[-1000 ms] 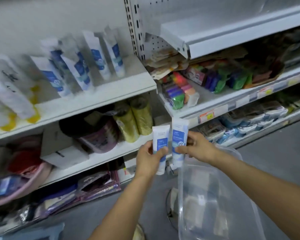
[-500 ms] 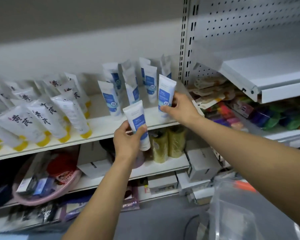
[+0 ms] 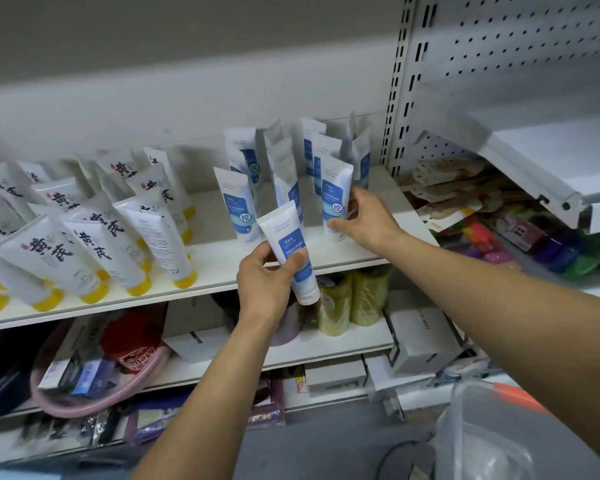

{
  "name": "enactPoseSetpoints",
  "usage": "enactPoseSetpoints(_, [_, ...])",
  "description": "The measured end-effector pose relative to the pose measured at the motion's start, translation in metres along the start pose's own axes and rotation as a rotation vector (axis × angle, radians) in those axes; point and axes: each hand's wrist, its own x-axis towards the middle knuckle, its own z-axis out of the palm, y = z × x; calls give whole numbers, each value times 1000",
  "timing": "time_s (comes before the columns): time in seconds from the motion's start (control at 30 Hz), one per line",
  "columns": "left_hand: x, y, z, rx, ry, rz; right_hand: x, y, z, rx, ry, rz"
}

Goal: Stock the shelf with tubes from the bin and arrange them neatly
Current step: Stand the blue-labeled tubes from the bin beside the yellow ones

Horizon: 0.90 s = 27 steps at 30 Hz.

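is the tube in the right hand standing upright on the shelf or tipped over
Upright: the tube stands cap-down on the shelf, leaning slightly, with the right hand holding its lower half.

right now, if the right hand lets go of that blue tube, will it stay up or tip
Probably tippy: the tube stands tall on a narrow cap, and neighbouring tubes already lean. Likely light, since the right hand steadies it with thumb and fingers alone. The smooth shelf may let it slide.

Right hand (image 3: 364, 220) gripping a blue-and-white tube (image 3: 336, 188) standing cap-down near the right end of the white shelf (image 3: 222, 265), left hand (image 3: 264, 282) holding a second tube (image 3: 284, 233) tilted before the shelf's front edge, yellow-capped tubes (image 3: 94, 251) leaning on the shelf's left part, clear bin (image 3: 482, 438) below the shelf, right.
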Motion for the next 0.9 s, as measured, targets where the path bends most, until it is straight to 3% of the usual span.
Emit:
enactPoseSetpoints(0.13, [-7, 7, 4, 27, 10, 23, -31, -5, -6, -76, 37, 111])
enactPoseSetpoints(0.23, [-13, 14, 9, 95, 33, 84, -62, -17, -3, -54, -321, 70])
enactPoseSetpoints(0.3, [-16, 20, 14, 125, 38, 112, -76, -23, 2, -86, -396, -30])
enactPoseSetpoints(0.4, [-20, 30, 22, 163, 11, 175, -85, -26, 0, -57, -243, -123])
enactPoseSetpoints(0.5, [-25, 41, 24, 162, -121, 194, -85, -19, -13, -29, -161, -118])
enactPoseSetpoints(0.73, [-15, 30, 13, 344, -212, 129, -48, -3, -53, -17, 29, 90])
enactPoseSetpoints(0.9, [-2, 22, 7, 394, -278, 119, -20, 1, -44, -40, 65, 177])
